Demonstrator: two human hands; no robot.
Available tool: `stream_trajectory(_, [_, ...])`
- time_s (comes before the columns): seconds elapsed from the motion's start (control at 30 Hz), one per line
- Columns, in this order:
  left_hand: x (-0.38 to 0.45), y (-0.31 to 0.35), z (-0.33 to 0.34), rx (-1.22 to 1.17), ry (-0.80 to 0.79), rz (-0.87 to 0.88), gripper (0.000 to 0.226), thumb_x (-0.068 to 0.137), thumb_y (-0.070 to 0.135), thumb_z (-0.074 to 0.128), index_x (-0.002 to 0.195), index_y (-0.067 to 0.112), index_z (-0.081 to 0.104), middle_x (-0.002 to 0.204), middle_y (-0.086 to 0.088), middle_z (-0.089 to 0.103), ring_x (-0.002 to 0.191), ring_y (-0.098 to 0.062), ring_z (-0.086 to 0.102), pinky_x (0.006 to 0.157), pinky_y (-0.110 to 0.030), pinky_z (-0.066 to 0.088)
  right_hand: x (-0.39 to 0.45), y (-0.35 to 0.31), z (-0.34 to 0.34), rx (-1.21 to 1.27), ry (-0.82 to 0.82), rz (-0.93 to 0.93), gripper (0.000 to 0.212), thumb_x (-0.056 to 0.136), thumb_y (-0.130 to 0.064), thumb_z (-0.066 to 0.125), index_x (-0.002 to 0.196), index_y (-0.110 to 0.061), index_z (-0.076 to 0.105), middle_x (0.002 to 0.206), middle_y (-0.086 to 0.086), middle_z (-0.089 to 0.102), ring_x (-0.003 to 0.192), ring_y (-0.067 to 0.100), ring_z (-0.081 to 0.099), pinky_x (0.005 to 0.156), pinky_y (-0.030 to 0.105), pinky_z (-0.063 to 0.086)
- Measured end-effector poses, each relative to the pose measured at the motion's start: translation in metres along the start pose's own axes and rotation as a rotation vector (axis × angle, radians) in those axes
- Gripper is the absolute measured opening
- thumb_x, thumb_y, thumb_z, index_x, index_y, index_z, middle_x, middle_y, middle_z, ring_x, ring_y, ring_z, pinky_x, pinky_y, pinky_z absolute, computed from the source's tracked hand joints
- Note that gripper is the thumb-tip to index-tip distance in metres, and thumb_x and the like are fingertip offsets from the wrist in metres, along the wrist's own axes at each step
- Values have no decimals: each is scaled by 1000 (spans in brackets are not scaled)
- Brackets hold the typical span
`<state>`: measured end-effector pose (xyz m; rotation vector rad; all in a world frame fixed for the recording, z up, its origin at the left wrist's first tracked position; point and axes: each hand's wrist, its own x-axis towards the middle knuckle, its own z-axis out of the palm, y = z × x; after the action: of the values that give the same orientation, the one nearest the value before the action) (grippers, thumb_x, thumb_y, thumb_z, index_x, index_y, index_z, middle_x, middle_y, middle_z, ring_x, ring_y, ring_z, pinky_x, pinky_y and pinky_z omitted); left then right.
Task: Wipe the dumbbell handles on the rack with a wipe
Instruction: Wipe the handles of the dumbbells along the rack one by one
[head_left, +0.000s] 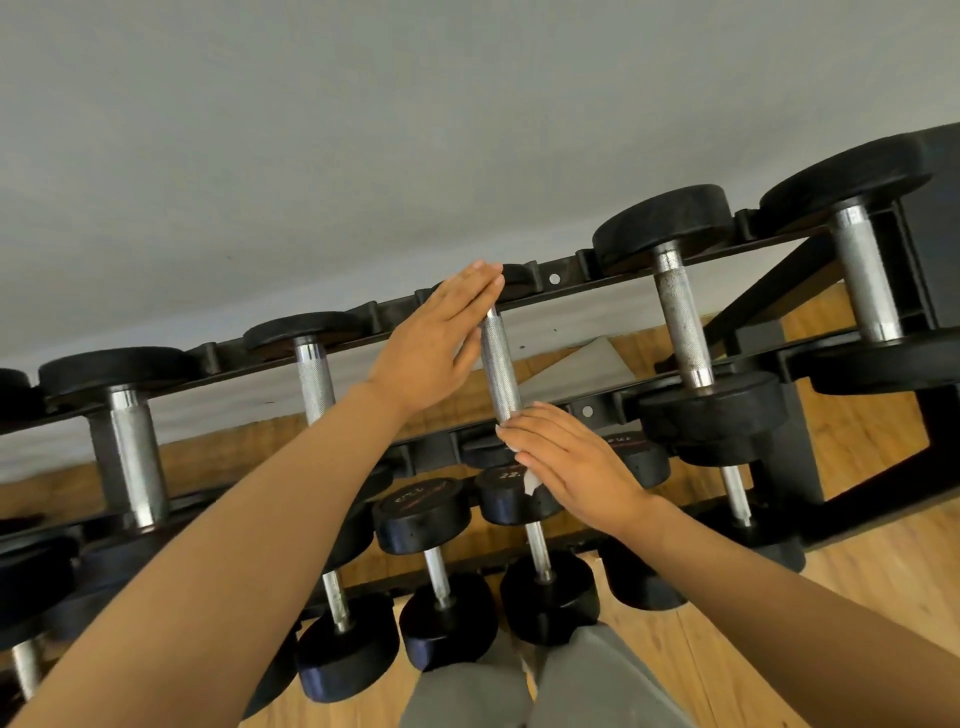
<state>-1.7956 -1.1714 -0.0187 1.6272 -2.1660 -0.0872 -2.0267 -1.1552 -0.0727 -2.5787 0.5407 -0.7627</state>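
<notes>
A black dumbbell rack (566, 270) runs across the view with several black-headed dumbbells on two tiers. On the top tier, a dumbbell with a knurled steel handle (498, 364) lies in the middle. My left hand (431, 343) is flat with straight fingers against the handle's left side, fingertips over its far head. My right hand (566, 462) lies with straight fingers over the handle's near end, pressing a white wipe (524, 467) whose edge shows under the fingers. The near head of this dumbbell is hidden by my right hand.
Neighbouring top-tier handles lie left (314, 379) and right (680, 322) of the one touched. Smaller dumbbells (436, 566) sit on the lower tier below my hands. A grey wall is behind the rack, wooden floor (779, 623) beneath, and my grey trouser legs (571, 686) at the bottom.
</notes>
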Motion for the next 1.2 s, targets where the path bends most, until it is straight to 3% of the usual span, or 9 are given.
stream_trajectory(0.1, [0, 1, -1, -9, -8, -10, 52, 99, 17, 37, 149, 4, 37, 157, -11, 35, 147, -25, 28, 121, -37, 24, 2, 0, -5, 41, 49, 56, 41, 106, -24, 37, 114, 3, 67, 112, 14, 67, 112, 20, 54, 112, 24, 33])
stream_trajectory(0.2, [-1, 5, 2, 11, 9, -14, 52, 99, 16, 38, 149, 2, 38, 156, -12, 37, 146, -27, 29, 121, -42, 25, 4, 0, -16, 12, 86, 87, 36, 105, -21, 41, 112, 2, 67, 108, 13, 66, 103, 22, 57, 100, 32, 44])
stream_trajectory(0.4, [-1, 21, 15, 115, 53, -91, 57, 98, 10, 52, 150, -1, 32, 158, -15, 32, 148, -28, 25, 123, -42, 17, -16, -8, -46, -151, 165, 196, 36, 105, -22, 41, 112, 2, 66, 107, 13, 65, 100, 24, 59, 95, 34, 48])
stream_trajectory(0.63, [3, 39, 18, 128, 28, -197, 62, 99, 16, 51, 153, 0, 24, 162, -16, 21, 151, -28, 13, 124, -39, 3, -50, 1, -96, -268, 249, 373, 43, 106, -29, 36, 114, 1, 66, 107, 13, 66, 105, 22, 55, 99, 26, 40])
stream_trajectory(0.8, [11, 57, 20, 163, -13, -296, 68, 101, 25, 47, 155, 1, 13, 165, -15, 8, 152, -30, -2, 124, -41, -4, -58, 25, -126, -286, 370, 472, 31, 103, -22, 43, 114, -3, 65, 106, 10, 64, 104, 21, 56, 97, 18, 40])
stream_trajectory(0.93, [24, 77, 30, 122, -20, -212, 70, 100, 24, 50, 155, 0, 14, 164, -16, 9, 153, -27, 1, 124, -37, -4, -50, 46, -134, -231, 492, 539, 29, 102, -19, 44, 112, -2, 65, 104, 11, 64, 101, 21, 56, 94, 14, 38])
stream_trajectory(1.0, [36, 94, 39, 76, -39, -145, 67, 101, 24, 49, 155, 3, 16, 165, -12, 10, 153, -23, 3, 123, -34, -3, -51, 58, -131, -195, 465, 490, 26, 101, -17, 46, 112, -1, 65, 103, 11, 64, 100, 21, 56, 93, 19, 41])
stream_trajectory(1.1, [59, 122, 58, 5, -70, -84, 61, 103, 21, 47, 155, 6, 19, 165, -9, 12, 151, -14, 0, 121, -25, -8, -66, 76, -121, -151, 265, 355, 29, 101, -18, 48, 117, -2, 65, 115, 12, 65, 110, 23, 56, 99, 36, 44])
stream_trajectory(1.2, [82, 138, 81, 33, -154, -8, 57, 104, 18, 44, 155, 8, 21, 164, -8, 13, 149, -13, -1, 119, -24, -11, -84, 89, -120, -151, 122, 246, 36, 102, -19, 45, 130, -3, 60, 137, 12, 56, 132, 23, 47, 114, 43, 33])
